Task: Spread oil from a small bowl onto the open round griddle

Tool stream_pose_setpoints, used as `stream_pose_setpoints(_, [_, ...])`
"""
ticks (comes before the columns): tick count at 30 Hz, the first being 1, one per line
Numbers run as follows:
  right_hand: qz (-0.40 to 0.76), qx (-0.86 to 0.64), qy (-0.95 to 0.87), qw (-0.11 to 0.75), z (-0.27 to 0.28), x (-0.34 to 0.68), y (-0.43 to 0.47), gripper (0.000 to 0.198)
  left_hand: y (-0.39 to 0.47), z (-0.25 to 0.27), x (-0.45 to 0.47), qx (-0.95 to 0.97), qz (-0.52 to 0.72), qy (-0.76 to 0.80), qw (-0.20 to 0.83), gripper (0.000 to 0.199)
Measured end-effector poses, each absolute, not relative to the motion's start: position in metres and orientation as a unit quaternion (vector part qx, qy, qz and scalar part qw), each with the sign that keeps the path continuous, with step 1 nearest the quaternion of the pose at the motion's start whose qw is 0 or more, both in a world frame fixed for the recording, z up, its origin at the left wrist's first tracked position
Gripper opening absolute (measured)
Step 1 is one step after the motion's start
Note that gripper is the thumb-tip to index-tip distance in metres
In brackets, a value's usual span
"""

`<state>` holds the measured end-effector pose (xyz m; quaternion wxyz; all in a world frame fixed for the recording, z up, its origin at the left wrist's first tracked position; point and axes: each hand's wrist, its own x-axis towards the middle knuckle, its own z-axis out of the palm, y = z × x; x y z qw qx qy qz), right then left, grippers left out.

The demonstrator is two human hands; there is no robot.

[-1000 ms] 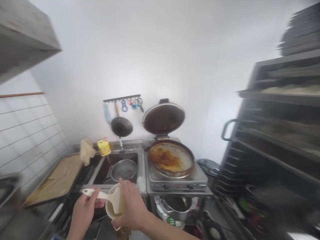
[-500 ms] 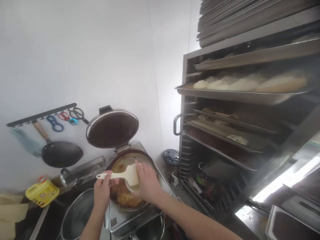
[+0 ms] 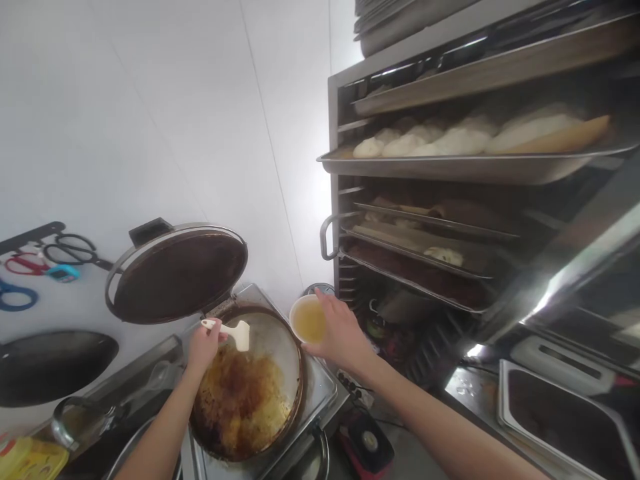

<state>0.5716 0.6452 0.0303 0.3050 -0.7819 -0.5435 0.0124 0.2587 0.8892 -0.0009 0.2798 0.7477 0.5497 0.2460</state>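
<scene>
Cup of oil (image 3: 309, 320): tilting above right rim of griddle pan (image 3: 280, 340), my right hand (image 3: 340, 333) gripping it. My left hand (image 3: 203, 347) closing on spatula (image 3: 231, 330) over far side. I'm judging oiling barely begun: pan still crusted brown, spreading left. Lid (image 3: 177, 273) standing open behind.

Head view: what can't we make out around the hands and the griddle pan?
- Cup: right hand covers its far side; the liquid's depth can't be read.
- Spatula: left hand hides the handle end.
- Griddle pan: the near rim is cut off by the bottom edge.
- Rack trays: lower contents are dark and blurred.
</scene>
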Motion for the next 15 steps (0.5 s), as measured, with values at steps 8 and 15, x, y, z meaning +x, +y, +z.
stream_pose_setpoints(8, [-0.018,-0.821,-0.493,0.289,0.041,0.572,0.597,0.117,0.904,-0.023,0.329,0.875,0.175,0.381,0.242,0.036])
stream_pose_setpoints(15, [-0.029,-0.829,-0.476,0.292,0.027,0.565,0.566,0.12,0.803,-0.025,0.308,0.919,0.036,0.202,0.337,0.035])
